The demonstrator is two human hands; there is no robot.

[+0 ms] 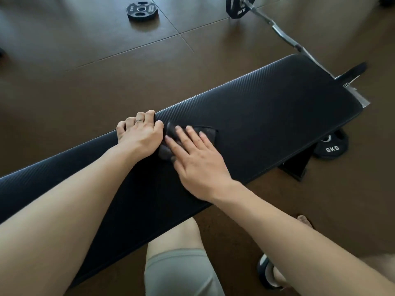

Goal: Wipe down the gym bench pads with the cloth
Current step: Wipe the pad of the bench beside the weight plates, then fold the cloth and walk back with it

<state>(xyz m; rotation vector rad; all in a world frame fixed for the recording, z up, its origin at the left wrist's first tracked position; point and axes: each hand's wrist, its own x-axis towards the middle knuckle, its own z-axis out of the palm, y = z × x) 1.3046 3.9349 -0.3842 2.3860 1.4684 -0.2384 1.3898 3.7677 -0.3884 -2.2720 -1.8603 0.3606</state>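
Observation:
A long black textured bench pad runs diagonally from lower left to upper right. A small dark grey cloth lies on the pad near its middle, mostly covered. My right hand lies flat on the cloth with straight, spread fingers. My left hand, a ring on one finger, grips the pad's far edge just left of the cloth, its fingers curled over the rim.
A 5 kg plate lies on the brown floor at the back. A curl bar with a plate lies behind the bench's right end. Another 5 kg plate sits under the bench. My knee is below the pad.

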